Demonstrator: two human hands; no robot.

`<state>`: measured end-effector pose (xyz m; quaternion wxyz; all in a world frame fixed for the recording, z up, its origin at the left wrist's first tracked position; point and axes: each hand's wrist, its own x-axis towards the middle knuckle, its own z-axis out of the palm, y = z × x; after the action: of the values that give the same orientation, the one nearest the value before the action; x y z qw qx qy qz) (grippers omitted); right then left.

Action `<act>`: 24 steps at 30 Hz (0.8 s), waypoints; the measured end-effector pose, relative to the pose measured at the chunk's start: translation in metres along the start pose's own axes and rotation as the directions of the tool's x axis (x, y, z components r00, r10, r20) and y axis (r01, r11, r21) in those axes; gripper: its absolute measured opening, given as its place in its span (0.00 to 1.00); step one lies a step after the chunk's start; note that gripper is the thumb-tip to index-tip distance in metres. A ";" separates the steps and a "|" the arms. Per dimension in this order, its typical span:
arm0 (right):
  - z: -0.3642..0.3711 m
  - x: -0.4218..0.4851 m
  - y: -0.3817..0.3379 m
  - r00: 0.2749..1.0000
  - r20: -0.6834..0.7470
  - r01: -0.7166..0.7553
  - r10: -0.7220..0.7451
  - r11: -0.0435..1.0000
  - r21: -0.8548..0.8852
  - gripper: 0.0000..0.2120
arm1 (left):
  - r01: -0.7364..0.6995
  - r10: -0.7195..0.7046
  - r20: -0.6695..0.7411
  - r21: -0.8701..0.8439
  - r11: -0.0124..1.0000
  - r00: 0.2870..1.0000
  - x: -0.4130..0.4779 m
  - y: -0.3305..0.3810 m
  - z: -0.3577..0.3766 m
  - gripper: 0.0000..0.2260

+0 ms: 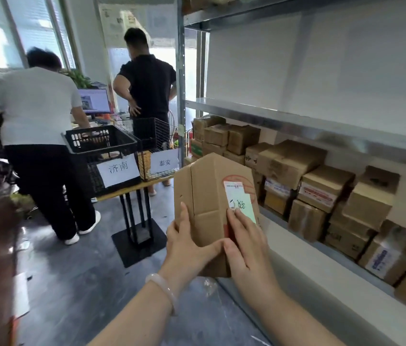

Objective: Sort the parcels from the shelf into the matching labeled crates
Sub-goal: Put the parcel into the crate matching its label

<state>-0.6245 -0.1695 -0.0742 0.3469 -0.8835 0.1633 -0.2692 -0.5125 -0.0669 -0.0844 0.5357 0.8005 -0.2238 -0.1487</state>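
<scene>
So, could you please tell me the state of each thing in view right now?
parcel: held in the air, closed, label facing camera
left hand: grips the parcel's lower left
right hand: fingers flat on the label
black crate: on the table, open-topped
wire crate: beside it, open-topped
shelf parcels: stacked, closed
monitor: on

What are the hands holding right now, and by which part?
A cardboard parcel, held at its lower end: the left hand grips the lower left edge, and the right hand presses the front at the label.
</scene>
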 end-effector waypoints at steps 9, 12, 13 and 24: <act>0.031 0.137 0.039 0.999 0.011 -0.037 0.037 0.999 0.023 0.31 | 0.016 0.010 0.046 -0.517 0.856 0.999 0.102 -0.034 -0.048 0.53; 0.036 0.194 0.055 0.977 0.179 -0.152 0.120 0.972 0.179 0.39 | -0.026 0.059 0.036 -0.588 0.808 0.998 0.140 -0.031 -0.053 0.46; 0.041 0.211 0.059 0.969 0.223 -0.158 0.103 0.956 0.246 0.39 | -0.030 0.053 0.022 -0.588 0.808 0.998 0.152 -0.028 -0.055 0.44; 0.117 0.347 0.079 0.975 0.176 0.069 -0.132 0.942 0.328 0.34 | -0.185 0.105 -0.332 -0.221 0.957 0.938 0.270 -0.035 -0.070 0.26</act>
<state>-0.2851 -0.3289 -0.0753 0.4855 -0.8450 0.0372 -0.2213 -0.2416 -0.1399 -0.0901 0.6704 0.7215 -0.1732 -0.0051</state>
